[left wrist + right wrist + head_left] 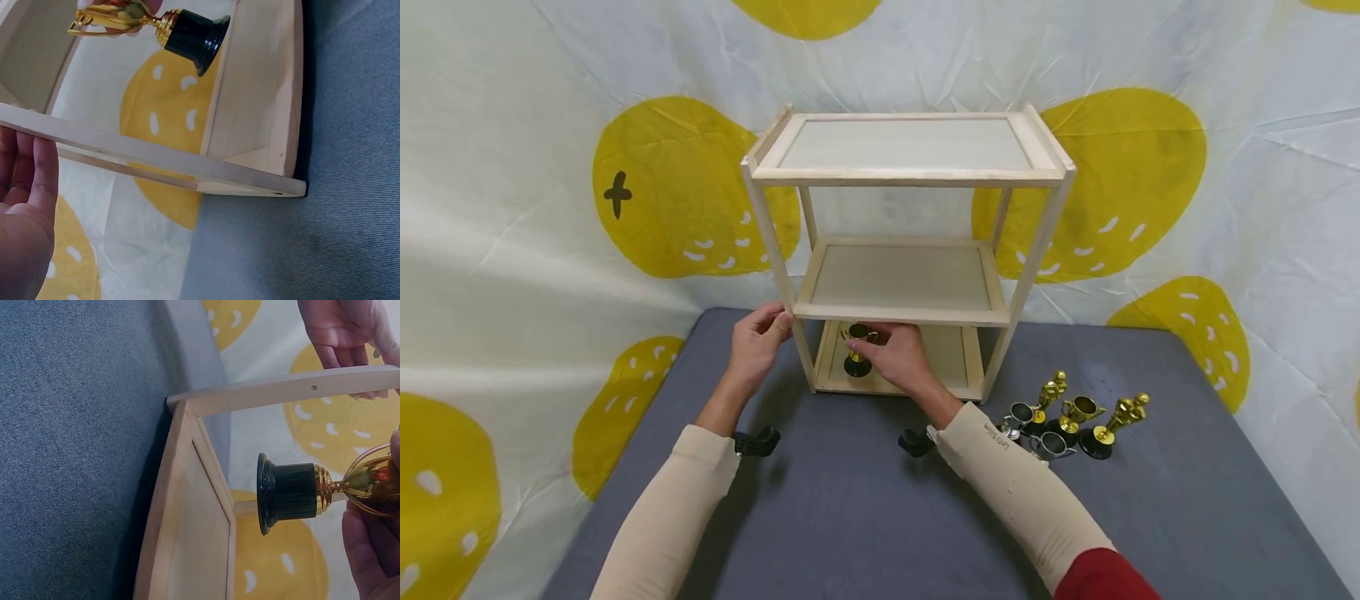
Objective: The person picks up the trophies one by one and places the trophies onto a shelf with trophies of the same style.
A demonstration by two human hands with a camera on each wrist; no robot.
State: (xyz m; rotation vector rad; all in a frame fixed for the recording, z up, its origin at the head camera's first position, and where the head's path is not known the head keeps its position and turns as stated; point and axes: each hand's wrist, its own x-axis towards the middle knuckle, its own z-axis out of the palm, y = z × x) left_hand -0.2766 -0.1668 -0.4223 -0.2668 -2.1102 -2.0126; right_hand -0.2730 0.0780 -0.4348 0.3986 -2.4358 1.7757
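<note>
A pale wooden three-tier shelf rack (902, 317) stands at the far side of the table. My right hand (901, 357) reaches in under the middle tier and grips a gold trophy cup (857, 355) with a black base by its bowl. In the right wrist view the cup's black base (294, 490) hangs above the bottom tier (203, 525), apart from it. My left hand (756, 348) holds the rack's front left post (125, 147) near the middle tier, fingers behind it. The left wrist view cuts off part of that hand.
To the right of the rack, gold figure trophies (1103, 435), another gold cup (1078, 410) and silver cups (1018, 417) stand grouped on the grey table (850, 517). A white cloth with yellow shapes (895, 50) hangs close behind the rack.
</note>
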